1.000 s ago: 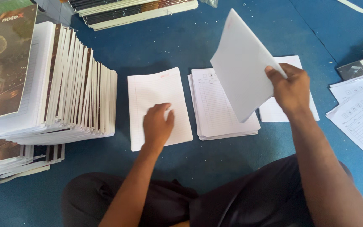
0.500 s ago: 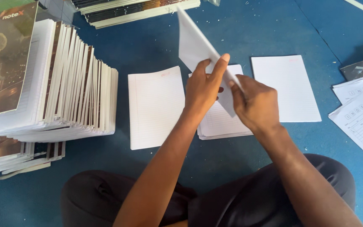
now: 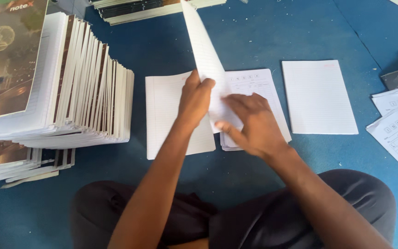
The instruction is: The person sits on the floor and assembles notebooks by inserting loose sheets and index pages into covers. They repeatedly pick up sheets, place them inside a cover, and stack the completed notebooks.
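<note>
Left hand (image 3: pixel 195 99) closed around a white sheet (image 3: pixel 206 55) standing on edge above the printed-page stack (image 3: pixel 259 92) | right hand (image 3: pixel 249 124) pinching the sheet's lower edge, fingers partly curled, over that stack | lined sheets (image 3: pixel 166 110) left of the stack, another lined sheet (image 3: pixel 318 97) right | leaning notebooks (image 3: pixel 84 87) far left on blue floor (image 3: pixel 300 32)

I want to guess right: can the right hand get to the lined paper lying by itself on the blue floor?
Probably yes. The lined sheet lies flat just right of the right hand, with only bare blue floor between. But that hand now holds a folded sheet.
</note>
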